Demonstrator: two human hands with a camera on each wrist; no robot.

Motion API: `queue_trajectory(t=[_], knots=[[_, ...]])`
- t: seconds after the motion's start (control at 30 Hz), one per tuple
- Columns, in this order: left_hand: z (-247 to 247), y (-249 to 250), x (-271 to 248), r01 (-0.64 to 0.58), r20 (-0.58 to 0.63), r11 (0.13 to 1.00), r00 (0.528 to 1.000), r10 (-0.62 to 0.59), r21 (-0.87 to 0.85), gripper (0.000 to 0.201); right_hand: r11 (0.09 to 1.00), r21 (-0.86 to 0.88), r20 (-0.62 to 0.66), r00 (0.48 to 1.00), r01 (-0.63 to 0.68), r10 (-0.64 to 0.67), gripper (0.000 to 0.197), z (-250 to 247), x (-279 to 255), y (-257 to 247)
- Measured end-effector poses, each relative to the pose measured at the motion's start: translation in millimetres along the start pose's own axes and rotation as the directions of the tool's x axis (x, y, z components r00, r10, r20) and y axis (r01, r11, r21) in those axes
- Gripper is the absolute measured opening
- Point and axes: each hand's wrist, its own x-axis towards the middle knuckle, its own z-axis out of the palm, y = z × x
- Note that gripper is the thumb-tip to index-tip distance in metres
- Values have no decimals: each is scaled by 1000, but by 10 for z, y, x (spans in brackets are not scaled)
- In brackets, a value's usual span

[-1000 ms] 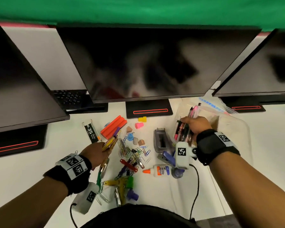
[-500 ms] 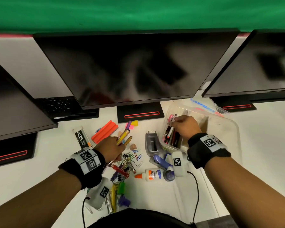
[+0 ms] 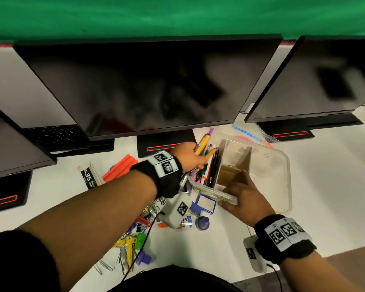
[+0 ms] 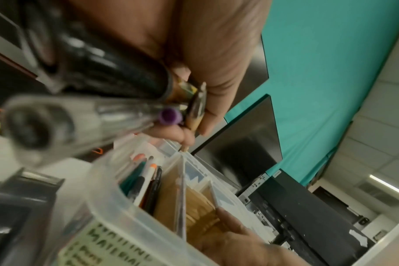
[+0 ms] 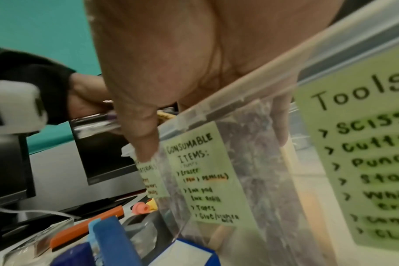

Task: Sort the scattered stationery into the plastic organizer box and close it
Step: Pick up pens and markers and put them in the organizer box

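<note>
Both hands are at the organizer box [image 3: 268, 163] on the desk [image 3: 335, 186]. I've got my left hand [image 3: 189, 153] reaching across, fingers curled round a bundle of pens [image 3: 204, 142] above the box's leftmost compartment, which already holds pens. My right hand [image 3: 243, 200] grips the near wall, thumb outside, fingers over the rim by the cardboard dividers [image 3: 243, 161]. Crowding the near-left side: blue stapler [image 3: 202, 205], glue bottle [image 3: 183, 221], scattered paper clips [image 3: 135, 226], orange block [image 3: 119, 168]
</note>
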Motion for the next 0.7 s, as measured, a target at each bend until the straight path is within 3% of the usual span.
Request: queue_trajectory(t=[0.07, 0.17, 0.3, 0.43, 0.6, 0.7], knots=[[132, 73, 122, 19, 15, 1000, 1000, -19, -20, 11, 998, -57, -10, 1000, 25, -26, 55, 13, -16, -26], [302, 92, 294, 59, -12, 994, 998, -59, 90, 26, 990, -117, -61, 995, 74, -81, 63, 38, -15, -23], [457, 99, 438, 105, -71, 973, 993, -92, 205, 37, 985, -148, -120, 987, 90, -108, 41, 129, 23, 44], [562, 119, 521, 81, -75, 975, 995, -67, 206, 43, 985, -158, -84, 993, 73, -87, 47, 101, 5, 32], [484, 79, 494, -9, -133, 1000, 991, 11, 18, 43, 981, -166, -95, 989, 98, -115, 41, 44, -16, -23], [272, -10, 382, -84, -142, 990, 987, 68, -109, 29, 980, -178, -124, 986, 89, -112, 36, 15, -31, -46]])
